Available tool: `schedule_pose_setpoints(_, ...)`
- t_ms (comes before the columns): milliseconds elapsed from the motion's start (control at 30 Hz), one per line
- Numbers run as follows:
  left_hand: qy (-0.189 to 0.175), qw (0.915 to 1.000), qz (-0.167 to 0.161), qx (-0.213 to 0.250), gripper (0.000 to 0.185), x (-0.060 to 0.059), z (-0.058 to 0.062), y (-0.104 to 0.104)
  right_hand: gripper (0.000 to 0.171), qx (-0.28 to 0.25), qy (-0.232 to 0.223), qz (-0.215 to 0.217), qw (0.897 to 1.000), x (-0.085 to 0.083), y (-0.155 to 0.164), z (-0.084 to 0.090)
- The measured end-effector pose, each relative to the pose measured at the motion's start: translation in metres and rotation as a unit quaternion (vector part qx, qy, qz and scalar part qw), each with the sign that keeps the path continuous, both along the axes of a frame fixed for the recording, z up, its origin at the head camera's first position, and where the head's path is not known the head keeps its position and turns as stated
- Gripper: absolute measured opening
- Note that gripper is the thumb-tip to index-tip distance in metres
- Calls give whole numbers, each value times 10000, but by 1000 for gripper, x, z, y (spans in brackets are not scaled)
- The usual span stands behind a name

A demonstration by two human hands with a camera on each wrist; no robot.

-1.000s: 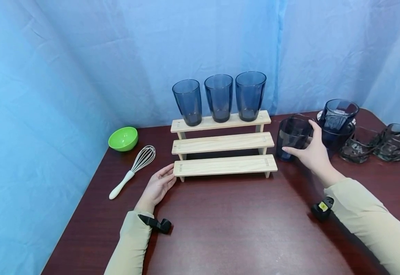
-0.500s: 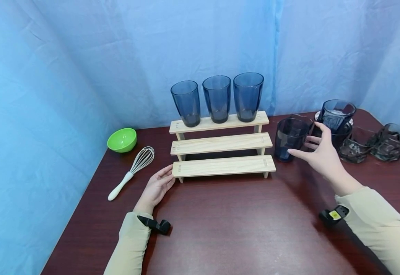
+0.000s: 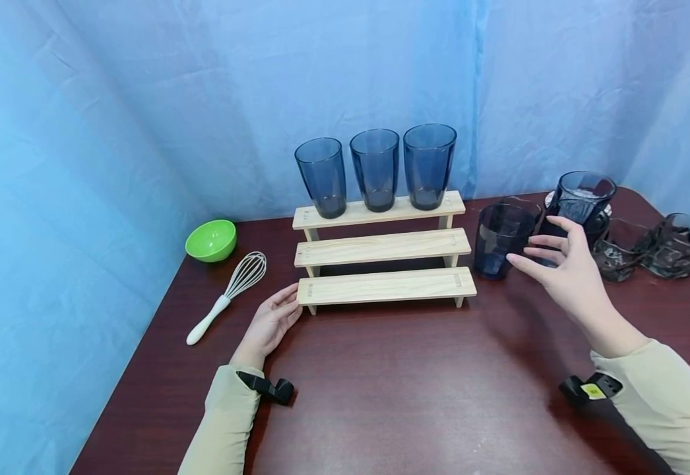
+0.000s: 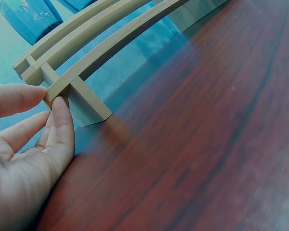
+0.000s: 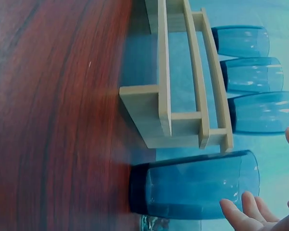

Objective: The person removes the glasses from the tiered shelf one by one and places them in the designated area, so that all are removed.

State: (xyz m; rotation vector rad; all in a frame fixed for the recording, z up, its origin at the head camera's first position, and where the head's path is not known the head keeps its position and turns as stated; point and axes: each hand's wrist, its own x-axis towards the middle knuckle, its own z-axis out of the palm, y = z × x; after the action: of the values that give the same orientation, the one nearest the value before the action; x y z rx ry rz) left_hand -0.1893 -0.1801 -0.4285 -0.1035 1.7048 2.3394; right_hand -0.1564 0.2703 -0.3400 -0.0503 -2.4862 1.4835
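The dark red worktop (image 3: 392,396) carries everything, and the pale wooden three-step rack (image 3: 383,249) at its middle serves as the landmark. Three tall blue tumblers (image 3: 376,169) stand upright in a row on the rack's top step; the two lower steps are bare. Just off the rack's right end stands a single blue tumbler (image 3: 499,240) on the worktop, upright, near the rack but not touching it. Further right of the rack sits a cluster of glassware (image 3: 624,227), some dark blue, some clear, a few apparently nested. To the left of the rack lie a white-handled whisk (image 3: 229,295) and, beyond it, a small green bowl (image 3: 211,239).

The right hand (image 3: 564,270) hovers beside that lone tumbler on its far side from the rack, fingers spread and apart, holding nothing; the right wrist view shows fingertips close to the glass with a gap. The left hand (image 3: 270,323) rests at the rack's lower-left corner, thumb and fingers (image 4: 62,120) lightly pinching the end of the bottom step.

The risk, as I judge it: the splayed fingers could knock the tumbler into the rack's leg or backhand the crowded glassware behind, and smooth glass could slip from a loose grip.
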Motion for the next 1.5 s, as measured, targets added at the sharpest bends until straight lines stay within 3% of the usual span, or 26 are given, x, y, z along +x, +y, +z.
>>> schedule_pose_setpoints(400,58,10000,12,17,54,-3,-2,1,79,78,453,66,9989,1,-16,1)
schedule_pose_setpoints(800,64,10000,11,-12,54,-4,-2,1,77,-236,364,676,9968,-2,-39,11)
schedule_pose_setpoints(1067,16,10000,8,-40,54,-4,-3,0,79,-376,263,756,9961,-16,-56,21)
schedule_pose_setpoints(1500,-25,10000,2,22,54,-3,-3,0,94,-432,773,519,9947,-52,-83,50)
